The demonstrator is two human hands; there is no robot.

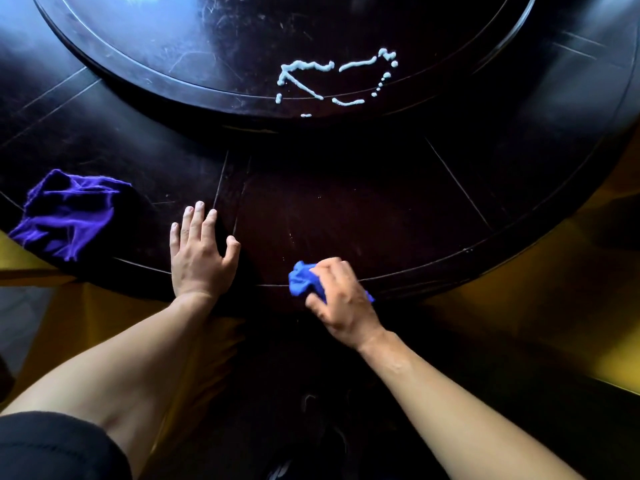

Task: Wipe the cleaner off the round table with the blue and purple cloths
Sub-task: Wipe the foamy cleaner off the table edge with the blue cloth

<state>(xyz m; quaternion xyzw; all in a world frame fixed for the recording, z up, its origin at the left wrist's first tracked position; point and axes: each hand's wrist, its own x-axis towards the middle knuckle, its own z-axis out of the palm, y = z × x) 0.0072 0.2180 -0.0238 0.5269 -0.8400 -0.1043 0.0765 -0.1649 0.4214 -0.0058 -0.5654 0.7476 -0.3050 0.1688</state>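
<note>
My right hand (341, 299) is bunched around the blue cloth (304, 280) at the near rim of the desk (346, 202), while my left hand (199, 251) lies flat beside it with fingers spread, holding nothing. The cleaner (332, 79) sits well ahead of both hands on the raised centre disc (173, 46), nearly straight ahead of the right one, its squiggle running left to right. I judge the right hand has the shorter reach; the purple cloth (67, 216) lies crumpled just left of my left hand.

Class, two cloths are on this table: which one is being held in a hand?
The bunched blue cloth, gripped by the right hand; the purple cloth lies untouched.
</note>
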